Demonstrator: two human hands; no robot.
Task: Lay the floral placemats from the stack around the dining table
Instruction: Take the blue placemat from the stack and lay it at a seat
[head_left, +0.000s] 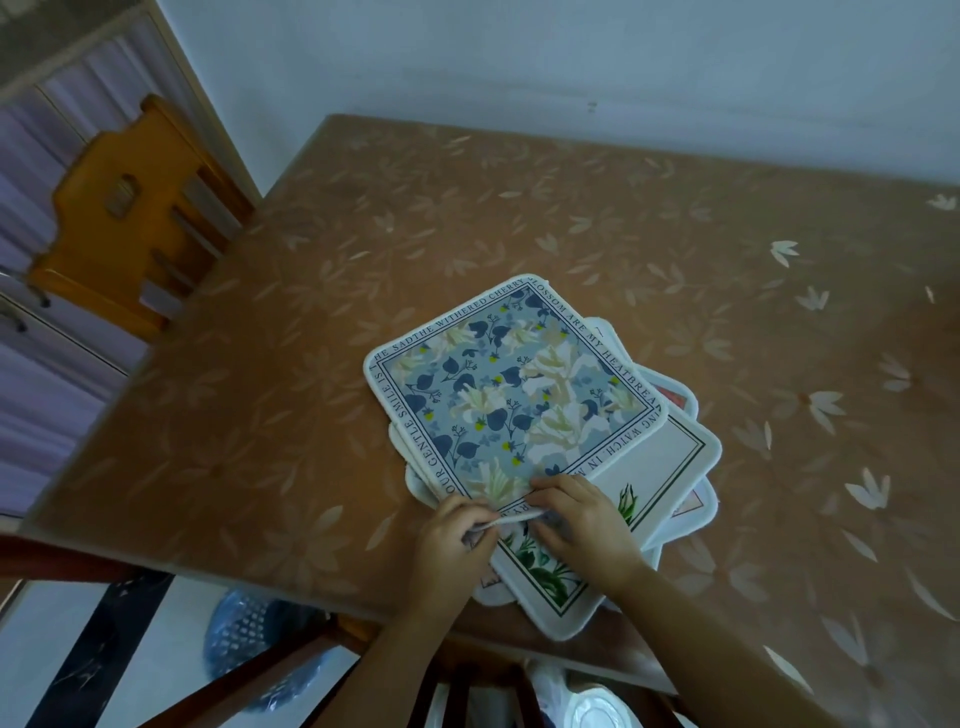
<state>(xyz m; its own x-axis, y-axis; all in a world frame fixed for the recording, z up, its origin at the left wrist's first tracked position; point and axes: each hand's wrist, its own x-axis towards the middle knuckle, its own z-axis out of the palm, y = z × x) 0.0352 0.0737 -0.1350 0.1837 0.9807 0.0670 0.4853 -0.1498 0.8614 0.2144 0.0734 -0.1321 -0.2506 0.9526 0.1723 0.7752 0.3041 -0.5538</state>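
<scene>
A loose stack of floral placemats (670, 462) lies near the front edge of the dining table (571, 218). The top mat (514, 384) is blue with white flowers and a lettered border. My left hand (452, 540) pinches its near corner, which is lifted slightly. My right hand (582, 519) holds the same near edge, with its fingers curled over the rim. Below it shows a white mat with green leaves (550, 571).
The table carries a brown cover with pale leaf prints. A wooden chair (130, 218) stands at the far left corner. Dark chair rails (249, 670), a blue basket (249, 634) and white bags (587, 701) sit below the front edge. A wall runs behind.
</scene>
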